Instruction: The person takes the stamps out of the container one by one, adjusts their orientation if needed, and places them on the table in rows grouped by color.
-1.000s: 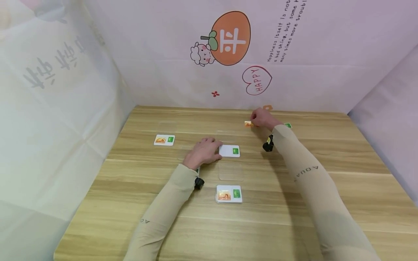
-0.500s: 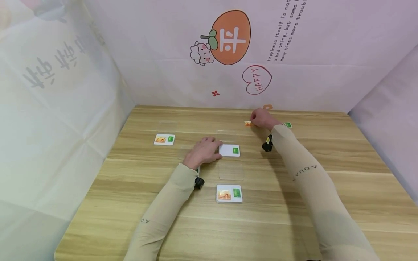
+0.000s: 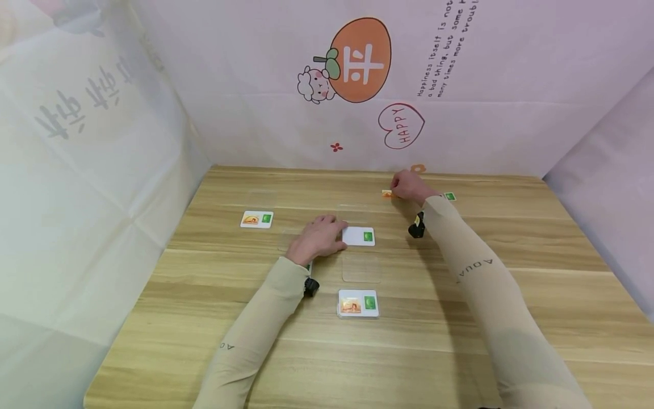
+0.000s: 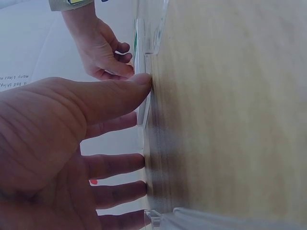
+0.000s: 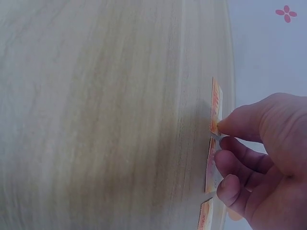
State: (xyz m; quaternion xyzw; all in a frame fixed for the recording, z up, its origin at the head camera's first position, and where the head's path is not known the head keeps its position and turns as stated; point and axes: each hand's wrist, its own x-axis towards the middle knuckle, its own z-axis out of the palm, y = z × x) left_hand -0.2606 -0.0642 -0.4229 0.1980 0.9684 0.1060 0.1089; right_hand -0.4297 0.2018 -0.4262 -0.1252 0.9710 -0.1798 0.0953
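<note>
My left hand (image 3: 318, 237) rests at the left end of a white card (image 3: 357, 236) with a green square picture at its right. In the left wrist view, the thumb (image 4: 108, 98) lies along the near edge while the other fingers stretch nearly straight down to the wood. Farther back, my right hand (image 3: 410, 185) has its thumb and curled index finger at one end of a small orange picture card (image 5: 216, 103). Two more orange cards line up beneath those fingers, one of them (image 5: 210, 167) partly covered.
On the wooden table (image 3: 286, 363) lie two white cards with orange and green pictures, one at left (image 3: 257, 219), one in front (image 3: 358, 303). Clear plastic pieces (image 3: 360, 269) surround the middle card. A small green picture card (image 3: 449, 196) shows beyond the right wrist.
The right forearm has shifted very slightly to the left. Both hands stay at the same cards, which lie where they were.
</note>
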